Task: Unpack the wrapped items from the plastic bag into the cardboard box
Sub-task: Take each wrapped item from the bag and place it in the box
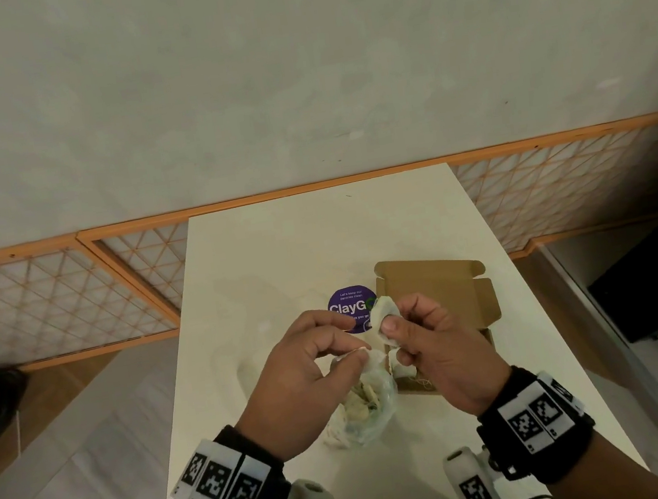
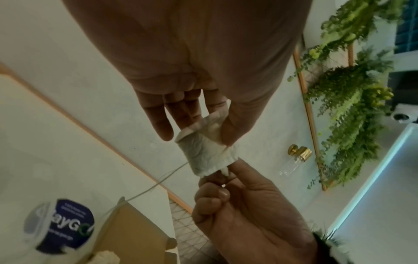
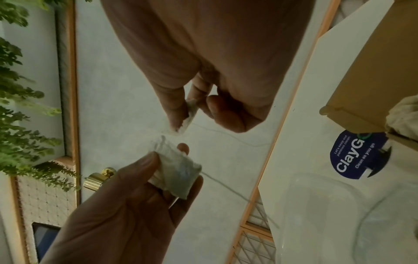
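Both forearms are bare, with a black fabric band worn round each wrist. The band on the left hand point(image 1: 294, 376) carries a white strip with three square black-and-white coded markers side by side. The band on the right hand point(image 1: 429, 345) has a like white strip, with two such markers plainly showing and a third at its right edge. Below each wrist hangs a white housing bearing another coded marker, with black straps and clips. The fingernails are short and unpainted.
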Available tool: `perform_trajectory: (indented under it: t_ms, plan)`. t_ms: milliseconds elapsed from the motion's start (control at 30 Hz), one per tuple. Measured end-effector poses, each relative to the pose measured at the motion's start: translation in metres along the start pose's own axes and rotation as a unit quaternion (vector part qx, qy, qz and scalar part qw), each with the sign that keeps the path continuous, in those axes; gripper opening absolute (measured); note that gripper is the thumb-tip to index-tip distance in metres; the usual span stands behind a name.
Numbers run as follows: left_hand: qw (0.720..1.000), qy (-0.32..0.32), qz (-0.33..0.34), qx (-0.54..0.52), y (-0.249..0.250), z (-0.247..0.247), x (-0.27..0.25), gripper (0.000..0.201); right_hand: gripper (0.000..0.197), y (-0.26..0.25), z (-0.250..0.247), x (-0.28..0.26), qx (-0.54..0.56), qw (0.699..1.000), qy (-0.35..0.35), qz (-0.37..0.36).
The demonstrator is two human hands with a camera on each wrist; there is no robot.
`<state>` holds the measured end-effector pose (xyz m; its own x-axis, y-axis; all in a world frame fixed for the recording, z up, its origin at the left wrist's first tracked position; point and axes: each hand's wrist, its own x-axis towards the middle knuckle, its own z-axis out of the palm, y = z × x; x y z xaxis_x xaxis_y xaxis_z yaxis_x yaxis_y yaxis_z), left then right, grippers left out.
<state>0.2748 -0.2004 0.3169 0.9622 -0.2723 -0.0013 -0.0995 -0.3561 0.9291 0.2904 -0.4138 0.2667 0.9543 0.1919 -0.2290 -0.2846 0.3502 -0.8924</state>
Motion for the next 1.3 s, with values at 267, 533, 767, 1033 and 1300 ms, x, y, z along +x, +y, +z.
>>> perform_trajectory:
  t_ms: [267, 533, 767, 1033, 1300]
  plan:
    - [0.986, 0.007, 0.003, -0.166, -0.004, 0.015, 0.01, 0.007, 0.015, 0.003, 0.008, -0.004, -0.1, 0.995, 0.015, -0.026]
    - [0.976, 0.093, -0.018, -0.195, -0.012, 0.017, 0.014, 0.011, 0.03, -0.004, 0.021, -0.013, -0.182, 0.982, -0.027, -0.046]
    - [0.967, 0.129, -0.034, -0.218, -0.021, 0.01, 0.006, 0.031, 0.016, 0.027, 0.002, -0.002, -0.413, 0.91, -0.028, -0.007]
    - [0.974, 0.134, -0.051, -0.176, -0.032, -0.003, -0.023, 0.009, 0.026, 0.112, -0.014, 0.034, -0.705, 0.698, -0.098, 0.081]
    - [0.964, 0.157, -0.087, -0.198, -0.04, -0.015, -0.044, 0.01, 0.026, 0.136, -0.008, 0.05, -0.828, 0.541, -0.138, 0.051]
